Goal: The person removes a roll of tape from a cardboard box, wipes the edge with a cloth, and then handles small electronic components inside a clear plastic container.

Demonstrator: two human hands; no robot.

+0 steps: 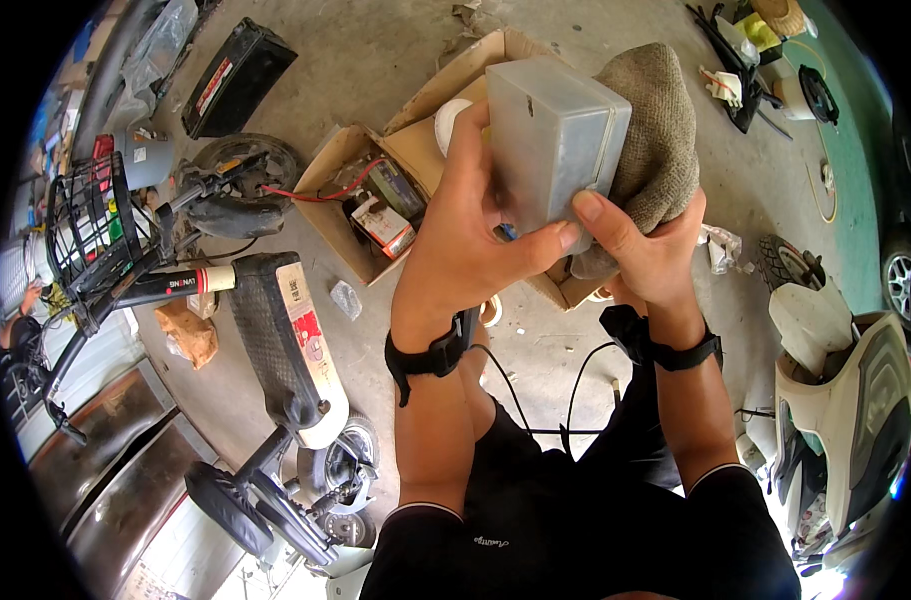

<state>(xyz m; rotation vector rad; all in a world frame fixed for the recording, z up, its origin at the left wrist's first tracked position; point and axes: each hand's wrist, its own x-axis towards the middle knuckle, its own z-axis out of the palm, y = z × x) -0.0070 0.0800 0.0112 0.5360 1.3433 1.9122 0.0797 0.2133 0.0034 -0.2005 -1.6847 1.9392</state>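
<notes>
A translucent grey plastic box [547, 140] with a lid seam is held up in front of me, tilted. My left hand [465, 225] is closed around its left side, with the thumb along the lower edge. My right hand [647, 240] is closed on a brown-grey cloth [657, 130], bunched against the box's right side, and its thumb presses the box's lower corner. Most of the right hand's fingers are hidden behind the cloth. What the box holds, if anything, cannot be made out through its cloudy walls. Black straps with cords circle both wrists.
Below the box stands an open cardboard box [445, 80]; beside it a smaller carton [325, 215] holds small packages and a red cable. A folding scooter [275, 330] lies left, near a black battery [237, 78]. A white scooter body [845, 410] stands right.
</notes>
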